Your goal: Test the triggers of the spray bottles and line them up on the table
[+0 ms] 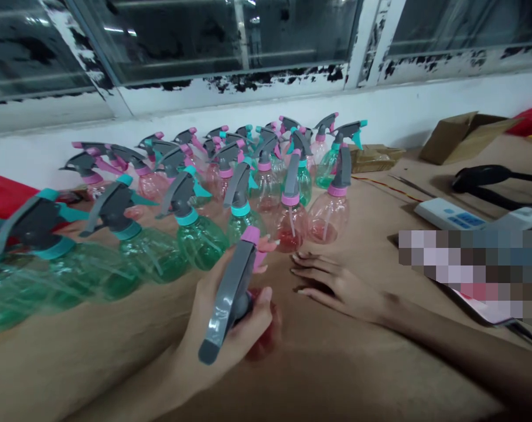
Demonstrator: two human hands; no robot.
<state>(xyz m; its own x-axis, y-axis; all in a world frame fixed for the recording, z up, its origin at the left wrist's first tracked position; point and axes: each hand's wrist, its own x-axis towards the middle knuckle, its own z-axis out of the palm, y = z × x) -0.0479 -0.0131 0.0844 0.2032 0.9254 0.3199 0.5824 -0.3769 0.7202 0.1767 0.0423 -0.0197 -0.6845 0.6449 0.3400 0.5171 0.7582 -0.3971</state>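
Observation:
My left hand [217, 316] is wrapped round the neck of a spray bottle [231, 287] with a grey head and a pink nozzle. Its clear pinkish body shows only in part below my thumb. To the right, my right hand [336, 281] lies palm down on the brown tabletop [336, 369], fingers stretched out and nothing in it. Just beyond my hands stand a pink-collared bottle [291, 220] and another pink one [330, 214]. Green bottles with turquoise collars, among them one close by [200, 237], line up to the left.
Several more pink and green spray bottles crowd toward the white wall [398, 111]. At the right are an open cardboard box [461, 138], a flat carton [375, 157], a black looped object [486, 179], a white device with blue buttons [450, 214] and a blurred-out phone-like slab [490, 308] with a cable.

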